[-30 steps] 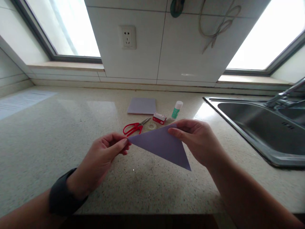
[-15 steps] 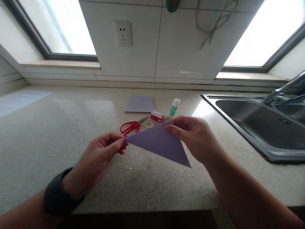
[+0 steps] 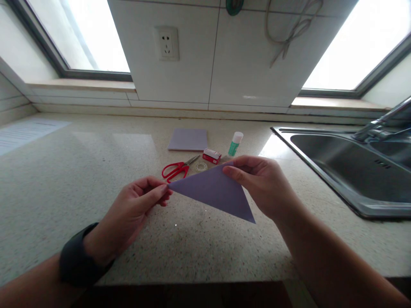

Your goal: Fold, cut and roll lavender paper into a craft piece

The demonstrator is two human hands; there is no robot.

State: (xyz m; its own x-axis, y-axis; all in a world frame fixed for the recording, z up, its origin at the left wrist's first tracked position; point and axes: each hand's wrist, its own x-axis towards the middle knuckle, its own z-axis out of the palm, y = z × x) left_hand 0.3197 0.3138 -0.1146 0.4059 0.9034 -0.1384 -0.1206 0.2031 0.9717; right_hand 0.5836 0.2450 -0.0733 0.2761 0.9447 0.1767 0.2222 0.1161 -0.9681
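Observation:
A sheet of purple paper [image 3: 212, 190], shaped as a triangle, is held above the counter between my two hands. My left hand [image 3: 144, 196] pinches its pointed left corner between thumb and fingers. At the upper right corner, my right hand [image 3: 261, 182] grips the paper with the thumb on the near face; the fingers behind are partly hidden. Just beyond the paper lie scissors with red handles [image 3: 176, 170], a small roll of clear tape [image 3: 201, 166] and a small red and white box [image 3: 212, 156]. A green glue stick with a white cap [image 3: 235, 144] stands behind my right hand.
A stack of purple paper [image 3: 188, 140] lies farther back on the speckled counter [image 3: 128, 252]. To the right is a steel sink [image 3: 346, 171] with a faucet [image 3: 379, 122]. A printed sheet [image 3: 28, 132] lies at the far left. The tiled wall holds a socket [image 3: 166, 43].
Very little differs. The paper's lower right corner has shifted slightly up and left, and both hands keep the same hold.

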